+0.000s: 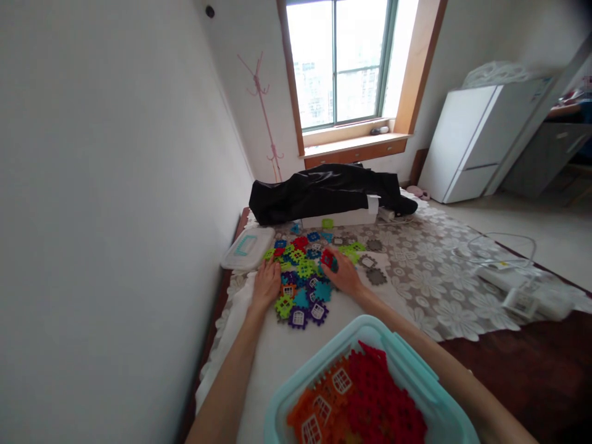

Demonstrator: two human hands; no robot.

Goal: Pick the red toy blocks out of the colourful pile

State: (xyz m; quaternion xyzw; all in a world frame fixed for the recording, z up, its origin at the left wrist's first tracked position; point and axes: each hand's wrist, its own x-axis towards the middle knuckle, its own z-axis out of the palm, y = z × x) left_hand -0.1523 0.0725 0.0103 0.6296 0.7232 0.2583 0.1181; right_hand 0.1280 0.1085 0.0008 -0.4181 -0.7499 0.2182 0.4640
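**Hands in a pile of toy tiles on a lace-covered counter**

White wall fills the left side; a window and a white fridge point(467, 145) stand far off. Nearest the wall lies a white lid point(248, 249), and behind the pile a black garment point(324, 191) hides most of a long white box. On the counter point(416, 271) the left hand point(265, 285) lies flat, fingers together, on the left edge of the pile of colourful tiles point(300, 277). To its right, the right hand point(341, 273) pinches a red tile point(327, 258) at its fingertips, just above the pile's far right side. Near the bottom edge, a teal bin point(398, 357) of red and orange tiles is cut off. Far right, white cables and adapters are blurred.
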